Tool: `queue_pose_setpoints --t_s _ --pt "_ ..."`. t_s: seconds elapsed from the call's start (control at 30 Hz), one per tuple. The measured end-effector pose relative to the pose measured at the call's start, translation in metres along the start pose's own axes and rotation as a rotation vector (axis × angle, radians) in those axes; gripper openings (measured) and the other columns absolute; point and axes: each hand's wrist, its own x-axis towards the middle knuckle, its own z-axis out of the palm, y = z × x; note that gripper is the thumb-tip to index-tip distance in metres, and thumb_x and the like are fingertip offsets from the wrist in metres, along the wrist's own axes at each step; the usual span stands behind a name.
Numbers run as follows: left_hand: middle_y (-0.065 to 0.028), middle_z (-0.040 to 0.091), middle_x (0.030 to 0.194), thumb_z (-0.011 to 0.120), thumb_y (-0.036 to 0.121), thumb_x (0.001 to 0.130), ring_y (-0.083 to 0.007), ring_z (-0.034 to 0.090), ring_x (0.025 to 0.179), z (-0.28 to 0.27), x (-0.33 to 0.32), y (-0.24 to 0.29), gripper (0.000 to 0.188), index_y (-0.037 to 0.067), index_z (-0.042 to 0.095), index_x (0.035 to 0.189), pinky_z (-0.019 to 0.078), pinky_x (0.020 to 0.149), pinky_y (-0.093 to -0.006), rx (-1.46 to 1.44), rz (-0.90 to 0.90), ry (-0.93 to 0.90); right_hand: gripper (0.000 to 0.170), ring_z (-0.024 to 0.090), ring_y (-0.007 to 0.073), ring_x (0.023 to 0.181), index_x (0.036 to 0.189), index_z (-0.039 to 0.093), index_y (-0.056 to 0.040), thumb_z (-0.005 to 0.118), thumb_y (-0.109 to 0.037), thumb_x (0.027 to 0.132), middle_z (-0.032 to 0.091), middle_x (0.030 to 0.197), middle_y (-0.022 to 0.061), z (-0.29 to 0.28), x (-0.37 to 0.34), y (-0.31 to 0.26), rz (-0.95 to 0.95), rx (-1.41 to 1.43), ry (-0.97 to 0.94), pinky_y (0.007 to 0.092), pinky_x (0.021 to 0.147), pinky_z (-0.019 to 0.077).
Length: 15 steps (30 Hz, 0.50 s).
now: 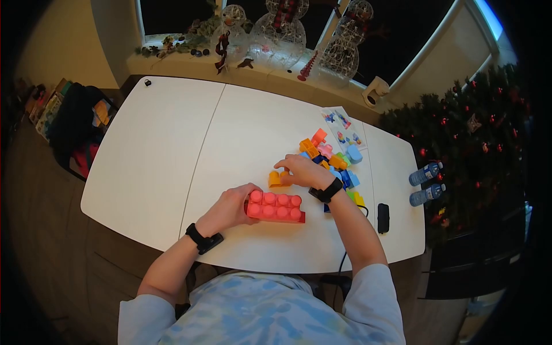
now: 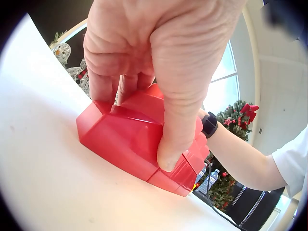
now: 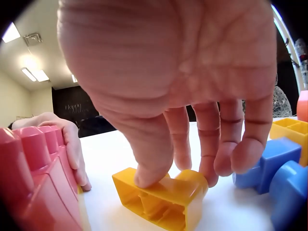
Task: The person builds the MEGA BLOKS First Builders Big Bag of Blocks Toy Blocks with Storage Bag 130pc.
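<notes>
The left hand [image 1: 233, 207] is gripping red bricks [image 1: 276, 207] on the table [image 1: 155, 144]; the right hand [image 1: 302, 169] is pinching a yellow block [image 1: 275, 179] on their far side.

You wear a short-sleeved shirt [image 1: 253, 313] in soft blue and white tie-dye. Your wrists carry black straps [image 1: 198, 234] with dark modules [image 1: 211, 244]; a black cable [image 1: 366, 211] seems to meet the right one, though its join is obscured.

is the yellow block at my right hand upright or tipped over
Tipped over: the yellow block has its hollow underside facing sideways.
</notes>
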Motion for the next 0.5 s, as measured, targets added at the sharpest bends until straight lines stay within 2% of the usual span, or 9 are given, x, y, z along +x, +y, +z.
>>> queue_pose_setpoints --t_s 0.13,0.27,0.37,0.47,0.5 --pt "-0.0136 0.073 0.109 0.091 0.011 0.068 -0.0303 0.073 0.097 0.0 0.0 -0.002 0.059 0.004 0.064 0.12 0.0598 0.09 -0.0378 -0.005 0.019 0.004 0.048 0.063 0.0311 0.11 0.131 0.069 -0.0107 0.076 -0.023 0.085 0.066 0.109 0.0139 0.002 -0.007 0.005 -0.043 0.12 -0.09 0.0393 0.092 0.0522" --pt "-0.0137 0.073 0.11 0.091 0.01 0.068 -0.0304 0.073 0.098 0.0 0.0 -0.002 0.06 0.004 0.064 0.121 0.0598 0.09 -0.0379 0.005 0.009 -0.004 0.053 0.062 0.0301 0.106 0.134 0.067 -0.0107 0.078 -0.021 0.083 0.065 0.106 0.0141 0.001 -0.012 0.005 -0.08 0.174 -0.101 0.0388 0.091 0.0516" --pt "-0.0139 0.073 0.109 0.091 0.01 0.068 -0.0303 0.073 0.098 0.0 -0.001 -0.001 0.06 0.004 0.063 0.121 0.06 0.09 -0.0379 0.002 0.002 -0.005 0.056 0.062 0.0298 0.103 0.134 0.066 -0.0102 0.08 -0.02 0.081 0.063 0.104 0.0139 0.003 -0.017 -0.003 -0.04 0.16 -0.044 0.0389 0.09 0.0512" --pt "-0.014 0.073 0.109 0.091 0.01 0.068 -0.0302 0.074 0.098 0.0 0.0 0.0 0.06 0.004 0.063 0.121 0.0601 0.089 -0.038 -0.003 -0.007 0.001 0.053 0.062 0.0305 0.103 0.129 0.068 -0.0081 0.081 -0.017 0.078 0.062 0.105 0.0145 0.003 -0.017 -0.006 0.05 0.244 0.031 0.0388 0.089 0.0515" --pt "-0.014 0.073 0.109 0.091 0.01 0.068 -0.03 0.074 0.098 0.0 0.0 0.0 0.06 0.004 0.063 0.121 0.0602 0.089 -0.0381 -0.004 -0.01 -0.004 0.048 0.062 0.0308 0.104 0.122 0.068 -0.0065 0.082 -0.015 0.077 0.062 0.105 0.0144 0.004 -0.016 -0.006 0.067 0.222 0.04 0.0386 0.089 0.0517"
